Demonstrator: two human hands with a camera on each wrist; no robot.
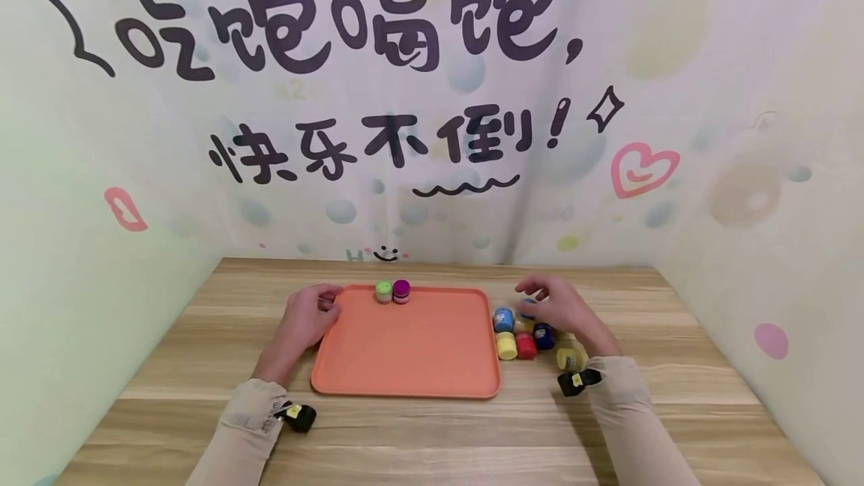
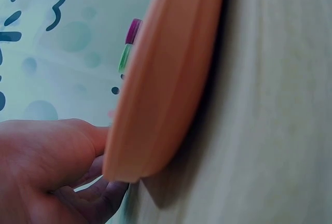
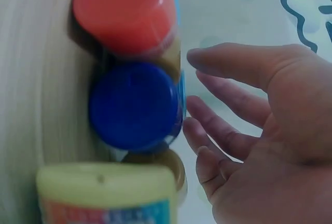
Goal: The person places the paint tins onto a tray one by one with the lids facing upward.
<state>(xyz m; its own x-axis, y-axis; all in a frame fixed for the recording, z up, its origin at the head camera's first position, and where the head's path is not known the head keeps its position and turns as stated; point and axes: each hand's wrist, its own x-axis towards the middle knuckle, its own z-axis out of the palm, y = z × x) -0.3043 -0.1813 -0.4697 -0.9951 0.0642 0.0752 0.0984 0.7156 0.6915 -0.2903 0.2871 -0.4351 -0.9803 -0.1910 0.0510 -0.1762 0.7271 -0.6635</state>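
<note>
Though empty, right hand point(image 1: 555, 306) loose near jars point(image 1: 526, 346), left hand point(image 1: 307, 319) with tray point(image 1: 408, 351) in grip.

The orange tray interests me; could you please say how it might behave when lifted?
The orange tray is probably stiff, as its outline looks even, without sagging. Being broad, it might tilt if lifted only by the left hand at its corner. The green jar and purple jar standing near its far edge could then slide.
</note>
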